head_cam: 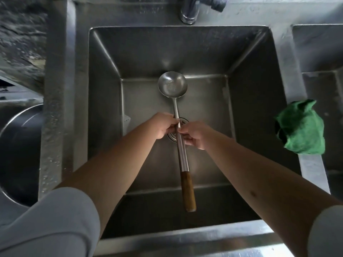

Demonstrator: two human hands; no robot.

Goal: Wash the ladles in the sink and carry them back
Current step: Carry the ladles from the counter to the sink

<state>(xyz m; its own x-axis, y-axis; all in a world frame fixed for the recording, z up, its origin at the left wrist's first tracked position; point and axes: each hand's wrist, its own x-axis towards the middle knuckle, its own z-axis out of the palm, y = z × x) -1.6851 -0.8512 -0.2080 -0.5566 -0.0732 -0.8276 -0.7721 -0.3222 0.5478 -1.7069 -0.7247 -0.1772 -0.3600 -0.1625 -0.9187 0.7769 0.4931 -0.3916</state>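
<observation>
Ladle (178, 127) held over sink (104, 71) basin, likely for rubbing shaft clean. Left hand (163, 125) fingers pinch steel shaft; right hand (194, 135) fingers grasp it just below. Beyond fingers: round polished bowl, open side up. Toward person: smooth wooden grip. Crumpled green cloth (300, 128) on rim, right of fingers. No water seen running from faucet (189, 12).

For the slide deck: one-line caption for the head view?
Both hands, left hand and right hand, grip a ladle by its metal shaft over the steel sink, green cloth on the rim.
</observation>
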